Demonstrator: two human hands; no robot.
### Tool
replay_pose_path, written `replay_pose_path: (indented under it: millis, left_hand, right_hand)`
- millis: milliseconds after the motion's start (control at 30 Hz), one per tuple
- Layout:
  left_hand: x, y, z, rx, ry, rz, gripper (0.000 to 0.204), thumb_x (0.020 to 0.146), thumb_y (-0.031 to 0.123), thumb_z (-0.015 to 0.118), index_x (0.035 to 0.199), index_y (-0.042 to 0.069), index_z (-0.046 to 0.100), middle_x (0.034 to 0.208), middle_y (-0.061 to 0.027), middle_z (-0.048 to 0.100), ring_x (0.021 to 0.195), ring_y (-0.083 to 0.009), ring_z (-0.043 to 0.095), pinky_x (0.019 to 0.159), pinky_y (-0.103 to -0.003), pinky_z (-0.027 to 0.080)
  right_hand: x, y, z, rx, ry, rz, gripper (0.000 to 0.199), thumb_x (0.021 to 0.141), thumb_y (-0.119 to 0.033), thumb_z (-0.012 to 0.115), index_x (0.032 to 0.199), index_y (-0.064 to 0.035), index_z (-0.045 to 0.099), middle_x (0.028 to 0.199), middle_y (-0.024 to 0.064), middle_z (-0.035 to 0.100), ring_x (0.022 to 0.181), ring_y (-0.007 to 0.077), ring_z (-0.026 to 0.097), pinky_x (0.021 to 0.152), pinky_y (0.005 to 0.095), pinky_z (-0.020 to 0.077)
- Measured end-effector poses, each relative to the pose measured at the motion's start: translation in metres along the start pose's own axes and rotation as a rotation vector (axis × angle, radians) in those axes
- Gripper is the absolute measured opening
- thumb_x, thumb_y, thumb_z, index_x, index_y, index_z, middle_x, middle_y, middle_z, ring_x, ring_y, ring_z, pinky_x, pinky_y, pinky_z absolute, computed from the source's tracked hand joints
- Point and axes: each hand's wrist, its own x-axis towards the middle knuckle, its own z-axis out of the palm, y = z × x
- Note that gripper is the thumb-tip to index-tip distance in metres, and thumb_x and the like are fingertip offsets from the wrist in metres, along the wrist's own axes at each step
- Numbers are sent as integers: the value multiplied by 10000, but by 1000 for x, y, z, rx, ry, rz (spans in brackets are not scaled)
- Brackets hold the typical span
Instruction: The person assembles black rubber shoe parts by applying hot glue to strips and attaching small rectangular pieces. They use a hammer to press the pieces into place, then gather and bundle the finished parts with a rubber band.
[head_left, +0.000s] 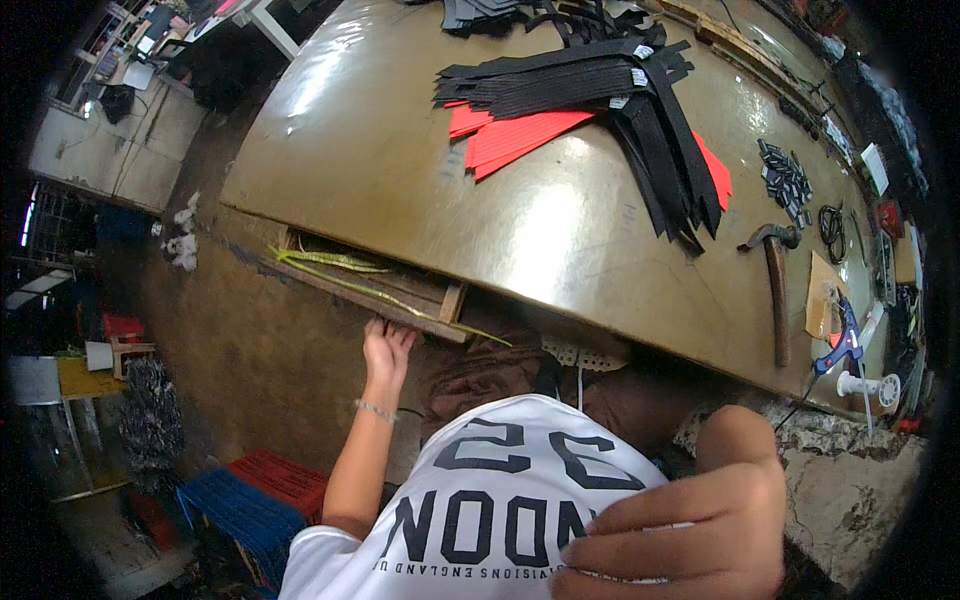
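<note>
My left hand reaches up to the front board of a shallow wooden drawer under the table's near edge. Its fingers curl against the lower side of that board, and the fingertips are partly hidden. Thin yellow-green strips lie in the drawer, one trailing over its front toward the right. Close in front of my white shirt, my right hand is held up large, its fingers stretched to the left and the thumb apart. Nothing shows in it.
On the brown table lie black strap bundles over red-orange strips. Toward the right are a hammer, small dark pieces, a blue glue gun and a white spool. A blue and red stool stands lower left.
</note>
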Motion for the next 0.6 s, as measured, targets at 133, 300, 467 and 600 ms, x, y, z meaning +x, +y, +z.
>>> replay_pose_path:
  millis: [133,300,467,600]
  left_hand:
    - [-26,6,-31,440,22,370,222,996,239,548,1093,40,525,1097,-76,600,962,-181,591,880,-324,465]
    - [-49,27,-47,997,-53,664,169,952,182,627,941,25,563,903,-50,629,824,-134,578,768,-266,466]
    - [-48,44,-30,1496,-478,1076,270,795,141,671,967,2,516,1065,-198,544,1038,-367,513,930,-458,404]
    - [-26,48,-14,1651,-452,930,325,734,184,646,998,22,549,1125,-271,470,1134,-435,410,986,-526,336]
  right_hand:
    - [-11,63,54,110,-454,271,259,900,-211,590,1115,-67,607,987,95,633,870,261,641,640,348,534]
    - [-58,169,181,-77,-134,650,668,929,-241,585,1453,42,282,1267,288,513,1153,416,521,1016,442,405]
    - [-53,165,181,-92,-179,789,240,940,-138,533,1128,11,520,869,239,634,809,406,642,722,466,518]
    - [-54,114,108,360,-2,694,114,959,-101,474,936,9,492,791,224,631,752,373,659,655,442,516]
